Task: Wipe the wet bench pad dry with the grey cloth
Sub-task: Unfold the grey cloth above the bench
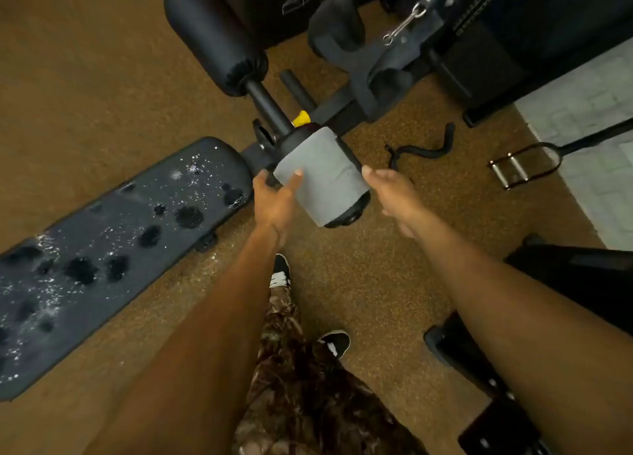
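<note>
Where the frame joins its upper right end, the bench pad (102,249) shows as a long, flat, black cushion with rounded corners. Its smooth, vinyl-like surface carries scattered bright droplets and dark round wet patches along the whole visible length.

The grey cloth (322,177) is not on the bench pad. It lies draped over a black cylindrical foam roller (349,214) just beyond the pad's upper right end. The cloth is matt and smooth and follows the roller's curve, leaving only the roller's near end cap exposed. A second, bare roller (215,40), black with a gathered end, stands farther beyond the same end of the pad. A small yellow knob (301,118) sits on the frame between the two rollers. The floor (376,283) around the bench pad is brown and speckled.

Left hand (274,199): the arm is extended forward past the pad's right edge. The thumb (297,173) lies on the cloth's near left corner, and one finger reaches past the cloth's left edge. Whether the digits pinch the cloth cannot be told.

Right hand (394,194): the arm is extended on the side of the cloth away from the bench pad. The fingers are straight and hold nothing. The fingertips (367,171) are just beside the cloth's right edge; contact cannot be determined.
</note>
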The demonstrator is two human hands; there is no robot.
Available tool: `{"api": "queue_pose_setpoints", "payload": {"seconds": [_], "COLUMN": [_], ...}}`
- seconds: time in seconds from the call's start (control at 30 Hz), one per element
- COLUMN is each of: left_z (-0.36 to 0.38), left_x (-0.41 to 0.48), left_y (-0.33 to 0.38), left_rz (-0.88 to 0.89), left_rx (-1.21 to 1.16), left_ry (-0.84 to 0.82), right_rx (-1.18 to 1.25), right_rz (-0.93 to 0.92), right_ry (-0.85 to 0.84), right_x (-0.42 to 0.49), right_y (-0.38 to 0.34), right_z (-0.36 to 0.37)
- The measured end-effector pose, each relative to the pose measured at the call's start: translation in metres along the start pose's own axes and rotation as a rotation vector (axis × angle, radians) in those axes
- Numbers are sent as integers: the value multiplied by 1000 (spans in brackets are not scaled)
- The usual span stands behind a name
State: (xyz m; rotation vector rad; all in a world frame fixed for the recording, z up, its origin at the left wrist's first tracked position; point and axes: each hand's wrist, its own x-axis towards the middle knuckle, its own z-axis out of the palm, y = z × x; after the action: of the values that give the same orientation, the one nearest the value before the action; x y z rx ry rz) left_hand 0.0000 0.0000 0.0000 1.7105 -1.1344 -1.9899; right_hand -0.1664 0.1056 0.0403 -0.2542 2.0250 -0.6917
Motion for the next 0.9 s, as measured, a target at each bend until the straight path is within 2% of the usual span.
{"api": "queue_pose_setpoints", "payload": {"seconds": [0.07,0.17,0.33,0.43,0.53,0.6,0.67,0.8,0.9], "left_z": [0,-1,-10,-18,-17,-17,-19,-28,-30], "left_x": [19,38,55,60,54,49,43,33,23], "left_y": [0,-3,-15,-22,-24,-25,-22,-19,-10], "left_rz": [26,8,-152,-216,-218,-185,-160,-151,-20], "left_rx": [-61,-94,-194,-273,-301,-334,-386,-446,-249], "left_ry": [5,-37,-144,-165,-188,-224,-223,-160,-72], "right_rx": [-40,-85,99,168,55,28,83,252,373], "right_rz": [-5,27,158,77,-70,-127,-132,-63,-100], "right_ry": [26,-69,-201,-80,127,172,111,-147,-143], "right_x": [25,54,82,86,82,74,63,43,33], "right_y": [-14,-36,-38,-36,-34,-36,-41,-41,-37], "right_z": [11,27,32,33,38,40,38,17,2]}}
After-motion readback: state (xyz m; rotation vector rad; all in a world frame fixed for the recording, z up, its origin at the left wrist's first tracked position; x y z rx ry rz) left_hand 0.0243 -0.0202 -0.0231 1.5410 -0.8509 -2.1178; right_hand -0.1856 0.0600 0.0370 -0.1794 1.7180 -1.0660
